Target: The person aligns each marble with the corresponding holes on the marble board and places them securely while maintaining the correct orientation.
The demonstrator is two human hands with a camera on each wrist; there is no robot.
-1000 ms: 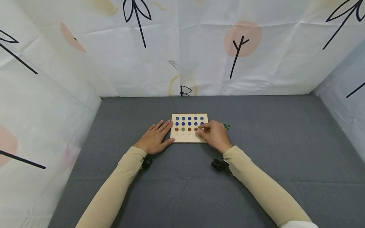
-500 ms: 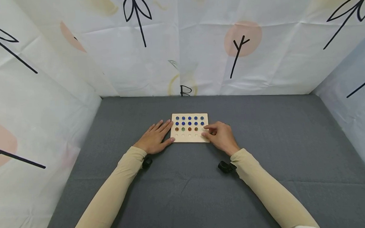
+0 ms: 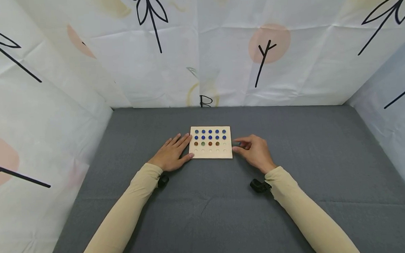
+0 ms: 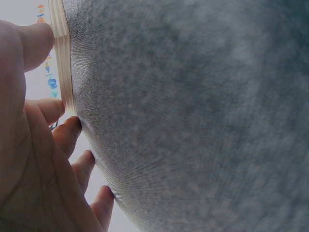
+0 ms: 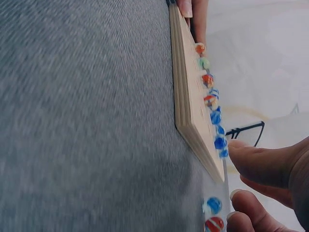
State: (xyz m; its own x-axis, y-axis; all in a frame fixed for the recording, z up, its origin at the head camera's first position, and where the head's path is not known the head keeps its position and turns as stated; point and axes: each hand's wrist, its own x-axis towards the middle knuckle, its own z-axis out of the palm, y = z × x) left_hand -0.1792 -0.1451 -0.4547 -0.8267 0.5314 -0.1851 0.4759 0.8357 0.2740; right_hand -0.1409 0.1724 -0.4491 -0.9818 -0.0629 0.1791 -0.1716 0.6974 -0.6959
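Observation:
A pale wooden board (image 3: pixel 211 155) with rows of round hollows lies flat on the grey cloth. Blue marbles (image 3: pixel 210 137) fill its two far rows; the row after has red-brown marbles (image 3: pixel 210 144) and a green one (image 3: pixel 203 144), with a bare hollow at its right end. The nearest row is bare. My left hand (image 3: pixel 171 154) lies spread, index finger and thumb against the board's left edge. My right hand (image 3: pixel 256 152) is just past the right edge, thumb and index finger apart. Close to its fingers, the right wrist view shows a blue marble (image 5: pixel 213 205) and a red one (image 5: pixel 214 224).
Grey cloth (image 3: pixel 206 209) covers the table around the board. White patterned sheets (image 3: pixel 227 72) hang behind and at the sides. A small black wrist camera (image 3: pixel 259 185) sits under the right wrist, another (image 3: pixel 163 180) under the left.
My right hand has drawn back rightward from the board's third row to beyond its right edge, now covering the spot where green marbles showed. My left hand has stayed put.

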